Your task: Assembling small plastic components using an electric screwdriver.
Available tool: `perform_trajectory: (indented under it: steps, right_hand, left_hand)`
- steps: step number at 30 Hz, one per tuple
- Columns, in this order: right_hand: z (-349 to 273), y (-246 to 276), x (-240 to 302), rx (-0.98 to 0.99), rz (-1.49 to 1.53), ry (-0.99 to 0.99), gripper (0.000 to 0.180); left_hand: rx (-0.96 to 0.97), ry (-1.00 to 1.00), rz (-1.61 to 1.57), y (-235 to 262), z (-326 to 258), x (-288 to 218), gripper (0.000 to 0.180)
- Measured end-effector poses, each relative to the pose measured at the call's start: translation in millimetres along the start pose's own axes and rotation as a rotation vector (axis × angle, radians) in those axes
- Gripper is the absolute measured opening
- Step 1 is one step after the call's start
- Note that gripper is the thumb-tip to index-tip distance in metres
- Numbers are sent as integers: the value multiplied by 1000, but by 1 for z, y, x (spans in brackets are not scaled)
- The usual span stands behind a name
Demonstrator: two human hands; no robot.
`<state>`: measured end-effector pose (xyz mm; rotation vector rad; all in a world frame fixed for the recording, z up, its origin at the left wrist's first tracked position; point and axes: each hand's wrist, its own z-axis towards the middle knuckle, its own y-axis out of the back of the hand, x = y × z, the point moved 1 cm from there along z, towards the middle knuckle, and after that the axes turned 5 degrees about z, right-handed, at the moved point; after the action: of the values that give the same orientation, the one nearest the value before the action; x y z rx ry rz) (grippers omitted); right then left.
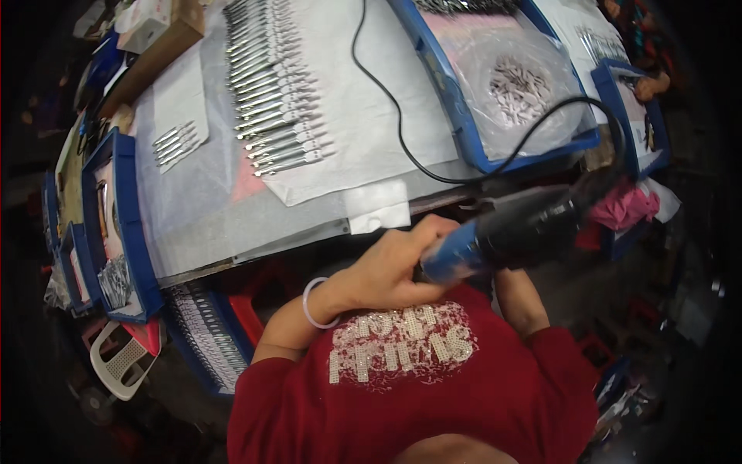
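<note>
A corded power tool with a blue front end and a black body [514, 240], smeared by motion, is held up before my chest, just off the table's front edge. My left hand [406, 263] is closed at the blue end, its fingers curled. Whatever lies inside those fingers is hidden. My right forearm [520, 300] runs up behind the tool, which covers the right hand and its fingers. On the table lie a long row of slim silver metal pieces [270, 85] and a small group of similar pieces [176, 145].
A blue tray [468, 151] holds a plastic bag of small pinkish parts [519, 89]. The tool's black cord [398, 108] loops over the table. A white pad [376, 206] lies at the front edge. More blue trays [139, 232] stand at the left, near a white plastic chair [124, 359].
</note>
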<state>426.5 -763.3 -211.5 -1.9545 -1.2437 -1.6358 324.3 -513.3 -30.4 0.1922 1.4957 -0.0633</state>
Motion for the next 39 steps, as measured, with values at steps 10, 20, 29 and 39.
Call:
perform_trajectory:
  steps: [10, 20, 29, 39]
  right_hand:
    - [-18, 5, 91, 205, 99, -267, 82]
    - [-5, -35, 217, -72, 629, 330, 94]
    - [11, -29, 191, 160, 333, 97, 66]
    - [33, -45, 178, 117, 163, 53, 52]
  left_hand:
    - [-35, 148, 25, 6, -4, 3, 52]
    - [-28, 25, 81, -9, -13, 12, 44]
    - [-282, -47, 993, 31, -70, 32, 35]
    - [-309, -66, 1140, 22, -77, 48, 32]
